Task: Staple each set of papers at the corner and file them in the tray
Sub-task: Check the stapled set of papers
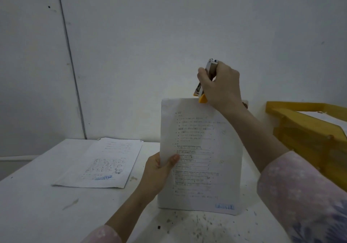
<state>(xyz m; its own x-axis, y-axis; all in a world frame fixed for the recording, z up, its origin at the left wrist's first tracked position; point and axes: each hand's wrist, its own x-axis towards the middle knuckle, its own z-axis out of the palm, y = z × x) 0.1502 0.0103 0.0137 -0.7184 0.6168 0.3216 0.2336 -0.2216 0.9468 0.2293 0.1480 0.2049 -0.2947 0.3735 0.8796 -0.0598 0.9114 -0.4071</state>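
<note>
1. White set of papers (201, 154) stands upright over the table (37, 195), its left edge pinched by the left hand (159, 173), thumb on the front.
2. Fingers of the right hand (221, 87) curl round a yellow-and-metal stapler (205, 81) whose mouth meets the top edge; the wrist hides the top right corner.
3. Another paper stack (101, 164) lies flat at left.
4. Yellow tray (308, 128) sits at right, partly behind the right forearm.

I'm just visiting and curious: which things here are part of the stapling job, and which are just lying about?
Job: stapler in the right hand; papers in the left hand; paper pile; yellow tray.
Lying about: dark specks and a smear on the table.
</note>
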